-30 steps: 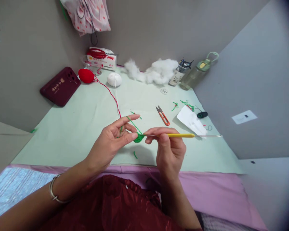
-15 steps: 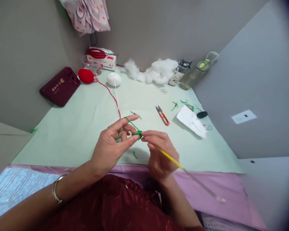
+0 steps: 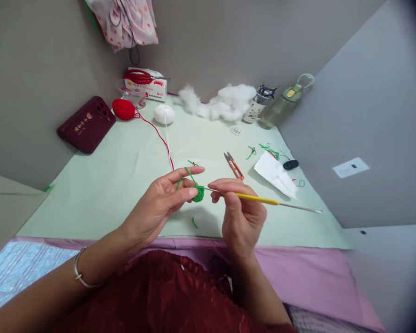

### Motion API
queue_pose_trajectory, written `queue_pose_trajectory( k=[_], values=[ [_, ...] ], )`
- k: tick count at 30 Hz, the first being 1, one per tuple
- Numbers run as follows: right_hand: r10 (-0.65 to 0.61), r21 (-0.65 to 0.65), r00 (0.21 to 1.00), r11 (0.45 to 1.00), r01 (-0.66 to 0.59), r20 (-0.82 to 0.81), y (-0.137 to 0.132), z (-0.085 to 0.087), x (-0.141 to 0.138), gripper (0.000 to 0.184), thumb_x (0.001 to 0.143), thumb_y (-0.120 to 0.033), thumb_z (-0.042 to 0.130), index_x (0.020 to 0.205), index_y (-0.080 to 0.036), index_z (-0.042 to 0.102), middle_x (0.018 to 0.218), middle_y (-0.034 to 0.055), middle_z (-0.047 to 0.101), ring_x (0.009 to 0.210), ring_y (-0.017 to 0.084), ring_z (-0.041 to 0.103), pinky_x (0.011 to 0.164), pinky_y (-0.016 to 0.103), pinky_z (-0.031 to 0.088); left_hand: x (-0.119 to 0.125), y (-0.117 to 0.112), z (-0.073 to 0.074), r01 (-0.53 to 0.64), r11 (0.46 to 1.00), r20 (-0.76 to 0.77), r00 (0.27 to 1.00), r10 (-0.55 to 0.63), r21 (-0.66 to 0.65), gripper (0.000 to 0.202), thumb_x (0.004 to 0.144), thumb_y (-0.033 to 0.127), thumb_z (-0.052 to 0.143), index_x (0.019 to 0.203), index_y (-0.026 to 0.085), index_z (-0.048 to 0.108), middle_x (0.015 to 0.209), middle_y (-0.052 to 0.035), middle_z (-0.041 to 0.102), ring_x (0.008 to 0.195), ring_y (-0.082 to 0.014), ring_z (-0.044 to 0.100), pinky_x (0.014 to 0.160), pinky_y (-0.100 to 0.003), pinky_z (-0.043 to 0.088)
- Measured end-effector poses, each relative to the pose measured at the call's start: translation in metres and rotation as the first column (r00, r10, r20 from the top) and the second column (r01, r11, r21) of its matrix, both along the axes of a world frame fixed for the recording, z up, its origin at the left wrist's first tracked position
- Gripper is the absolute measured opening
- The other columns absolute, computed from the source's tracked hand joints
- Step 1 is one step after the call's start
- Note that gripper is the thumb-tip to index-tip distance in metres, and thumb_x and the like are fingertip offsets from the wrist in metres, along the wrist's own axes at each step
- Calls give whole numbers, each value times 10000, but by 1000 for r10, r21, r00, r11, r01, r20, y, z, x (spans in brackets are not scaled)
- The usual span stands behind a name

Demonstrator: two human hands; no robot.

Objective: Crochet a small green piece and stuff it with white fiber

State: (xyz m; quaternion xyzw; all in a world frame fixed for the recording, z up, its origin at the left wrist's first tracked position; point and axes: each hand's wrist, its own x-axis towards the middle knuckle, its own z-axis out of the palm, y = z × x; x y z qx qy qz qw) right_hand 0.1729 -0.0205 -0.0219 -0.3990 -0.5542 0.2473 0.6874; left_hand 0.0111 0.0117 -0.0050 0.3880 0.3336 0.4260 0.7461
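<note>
Between the thumb and fingers of my left hand [image 3: 159,201] is a small green crochet piece [image 3: 198,194]. Green yarn [image 3: 190,176] runs from it up over my raised index finger. My right hand [image 3: 242,210] grips a crochet hook [image 3: 260,199] with a yellow handle and metal ends, pen-fashion and nearly level. The hook's thin left end meets the top edge of the green piece; whether it passes through a stitch I cannot tell. A short green yarn scrap [image 3: 194,223] lies on the table below my hands.
Orange thread snips [image 3: 234,166] and white paper [image 3: 275,175] lie beyond my right hand, near green yarn scraps [image 3: 269,151]. Red yarn [image 3: 123,109], a white ball [image 3: 164,114], stuffing [image 3: 229,102], a bottle [image 3: 280,106] and a maroon phone [image 3: 86,125] stand farther back.
The hook has swung from slanting down to the right to nearly level. My right hand has drawn back rightward from the green piece, which now shows more of its face.
</note>
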Motion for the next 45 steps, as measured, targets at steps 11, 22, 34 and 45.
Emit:
queue_pose_trajectory(
  k=[11, 22, 34, 45],
  values=[
    [116, -98, 977, 986, -135, -178, 1, -2, 6, 160, 1000, -304, 643, 927, -254, 777, 879, 28, 773, 689, 145, 650, 622, 311, 531, -2, 1, 2, -9, 994, -66, 998, 16, 109, 347, 829, 251, 832, 1175, 257, 805, 833, 14, 625, 765, -136, 517, 727, -259, 398],
    [-193, 183, 922, 973, 137, 335, -3, -23, -5, 324, 947, -150, 693, 1155, -381, 788, 1061, 40, 754, 929, 201, 706, 748, 376, 608, 7, -3, -8, 7, 1000, 64, 998, -5, -27, 461, 817, 252, 859, 1268, 247, 763, 826, 20, 668, 638, -79, 486, 733, -230, 466],
    [66, -92, 992, 993, -76, -106, 4, -8, 0, 132, 989, -281, 668, 966, -293, 797, 901, 6, 770, 709, 136, 644, 623, 294, 502, 4, -3, -5, -38, 999, -51, 998, 39, 37, 385, 823, 271, 847, 1205, 286, 800, 856, 7, 599, 737, -112, 497, 616, -221, 378],
    [129, -125, 968, 979, -158, -217, 3, -11, 6, 147, 1000, -290, 656, 958, -258, 793, 884, 17, 755, 694, 118, 638, 618, 276, 486, 0, -4, -8, -21, 995, -129, 991, 34, 101, 352, 852, 311, 829, 1200, 276, 791, 879, 10, 592, 681, -101, 424, 579, -232, 337]
  ],
)
